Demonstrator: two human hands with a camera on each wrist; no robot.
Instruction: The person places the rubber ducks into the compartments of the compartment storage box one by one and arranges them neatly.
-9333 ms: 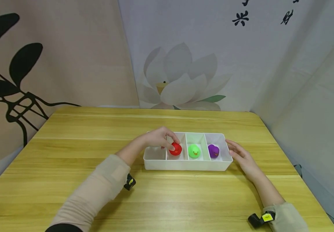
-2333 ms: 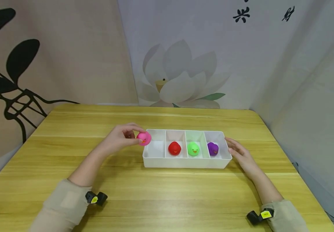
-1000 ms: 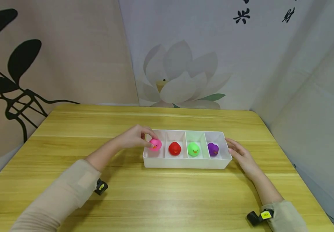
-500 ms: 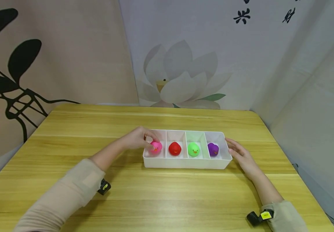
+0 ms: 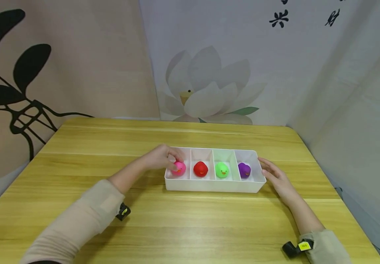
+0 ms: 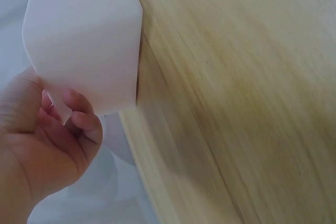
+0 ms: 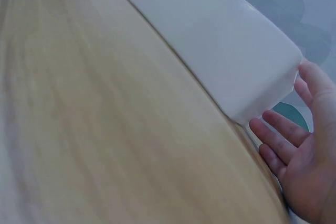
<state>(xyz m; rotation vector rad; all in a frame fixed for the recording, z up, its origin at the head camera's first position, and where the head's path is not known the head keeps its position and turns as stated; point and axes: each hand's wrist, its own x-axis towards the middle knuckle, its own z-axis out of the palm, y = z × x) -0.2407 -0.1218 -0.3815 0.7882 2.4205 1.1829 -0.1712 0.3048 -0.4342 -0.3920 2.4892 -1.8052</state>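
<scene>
A white box [image 5: 209, 186] with a row of compartments stands on the table. My left hand [image 5: 160, 157] reaches over its left end and pinches a pink rubber duck [image 5: 180, 169] inside the leftmost compartment. To the right, one per compartment, sit a red duck [image 5: 200, 169], a green duck [image 5: 222, 170] and a purple duck [image 5: 244, 170]. My right hand [image 5: 277, 179] rests its fingers, fairly straight, against the box's right end. In the left wrist view the box wall [image 6: 89, 40] hides the duck and the left fingertips. The right wrist view shows the right hand [image 7: 310, 145] at the box corner.
The wooden table [image 5: 209, 227] stretches around the box, its far edge close to a hanging cloth [image 5: 110, 73] printed with plants. A black wrist camera [image 5: 123, 211] sits on the left sleeve, another wrist camera [image 5: 297, 248] on the right.
Earlier my left hand let the red duck stay in its compartment. It then brought the pink duck from the left over the rim and down into the leftmost compartment. My right hand stayed put.
</scene>
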